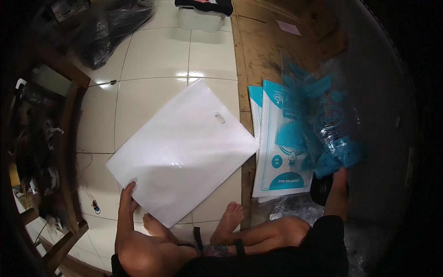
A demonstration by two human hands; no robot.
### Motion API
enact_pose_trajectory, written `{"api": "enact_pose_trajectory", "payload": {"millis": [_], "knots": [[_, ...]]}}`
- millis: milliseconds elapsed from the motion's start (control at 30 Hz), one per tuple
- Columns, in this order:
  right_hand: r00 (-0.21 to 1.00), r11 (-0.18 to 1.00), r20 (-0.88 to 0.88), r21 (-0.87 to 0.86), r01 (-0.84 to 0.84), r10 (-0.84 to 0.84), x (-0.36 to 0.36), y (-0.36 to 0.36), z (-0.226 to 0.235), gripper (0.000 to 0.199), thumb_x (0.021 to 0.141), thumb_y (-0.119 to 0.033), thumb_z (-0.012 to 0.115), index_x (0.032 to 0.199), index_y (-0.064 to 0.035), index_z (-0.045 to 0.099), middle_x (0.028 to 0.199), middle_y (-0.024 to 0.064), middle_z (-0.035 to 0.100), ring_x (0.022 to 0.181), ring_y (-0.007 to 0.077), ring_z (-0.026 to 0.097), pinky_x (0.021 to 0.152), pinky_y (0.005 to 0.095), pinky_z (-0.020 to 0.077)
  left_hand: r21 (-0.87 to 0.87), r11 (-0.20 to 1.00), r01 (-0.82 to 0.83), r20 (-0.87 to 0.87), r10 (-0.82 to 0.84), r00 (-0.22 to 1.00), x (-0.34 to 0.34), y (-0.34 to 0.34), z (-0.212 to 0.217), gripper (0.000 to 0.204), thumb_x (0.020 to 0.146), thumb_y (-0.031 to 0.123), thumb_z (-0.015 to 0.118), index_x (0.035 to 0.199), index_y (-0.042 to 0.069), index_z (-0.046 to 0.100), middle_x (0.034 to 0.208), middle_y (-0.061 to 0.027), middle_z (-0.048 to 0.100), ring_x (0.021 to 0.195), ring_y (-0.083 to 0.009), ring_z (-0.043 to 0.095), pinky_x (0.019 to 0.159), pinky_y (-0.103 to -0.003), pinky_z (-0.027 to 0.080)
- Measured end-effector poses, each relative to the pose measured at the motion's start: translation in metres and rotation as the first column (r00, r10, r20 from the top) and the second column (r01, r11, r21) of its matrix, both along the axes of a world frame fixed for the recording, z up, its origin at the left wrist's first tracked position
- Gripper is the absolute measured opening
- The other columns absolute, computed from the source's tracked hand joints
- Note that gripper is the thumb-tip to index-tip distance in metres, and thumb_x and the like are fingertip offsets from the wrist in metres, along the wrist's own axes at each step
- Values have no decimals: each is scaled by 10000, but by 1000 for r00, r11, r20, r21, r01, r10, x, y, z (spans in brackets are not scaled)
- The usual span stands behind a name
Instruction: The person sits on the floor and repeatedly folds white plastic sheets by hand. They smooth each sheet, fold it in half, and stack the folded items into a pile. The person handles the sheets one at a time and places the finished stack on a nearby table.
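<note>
My left hand [129, 197] grips the lower left corner of a large white plastic bag [184, 143], thumb on top and fingers below its edge. The bag lies flat and slanted over the floor tiles, with a small slot-shaped handle hole near its upper right edge. On the right, my right hand [340, 179] is closed on the lower end of a clear plastic bag [330, 124] with turquoise print, which is crumpled and partly blurred. Beside it lies a pile of white and turquoise printed shopping bags [284, 143], partly covered by the clear one.
Brown cardboard [263, 41] covers the floor at the upper right. A translucent bin [200, 21] stands at the top. Dark plastic sheeting [104, 41] lies far left, near a wooden rack [71, 138]. Clear plastic wrap [297, 207] lies by my right knee.
</note>
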State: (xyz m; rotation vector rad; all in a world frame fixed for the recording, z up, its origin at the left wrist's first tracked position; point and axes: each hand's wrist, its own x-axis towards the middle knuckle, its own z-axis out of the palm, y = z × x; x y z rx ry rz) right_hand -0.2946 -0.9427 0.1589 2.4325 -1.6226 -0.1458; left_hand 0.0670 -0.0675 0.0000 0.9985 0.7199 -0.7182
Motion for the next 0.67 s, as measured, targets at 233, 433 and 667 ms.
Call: {"api": "enact_pose_trajectory", "payload": {"millis": [233,433,667], "knots": [[770,967,603,-8,-254,208,252,136,-11,395,900,-199,536,1243,-2,523,1189,189,577,1081,311,561,962,397,419,133,988,-78,133,61,989,-8,3,21,536,856,154,568,1329,-15,380,1223,-173,536,1090,-317,556,946,-435,460],[614,395,486,483,-781,621,398,319,-120,657,846,-340,650,1324,50,424,1238,253,521,1151,325,523,961,395,432,403,915,-6,228,-94,969,-21,-25,9,540,861,148,552,1334,-32,364,1226,-165,534,1084,-282,544,939,-382,430],[842,350,316,802,-483,437,452,382,-133,710,800,-360,659,1336,21,391,1339,288,431,1275,409,393,1055,414,335,605,793,-67,253,-112,961,-30,-22,-2,663,864,195,570,1411,-6,256,1352,-190,434,1218,-302,456,1073,-419,305]]}}
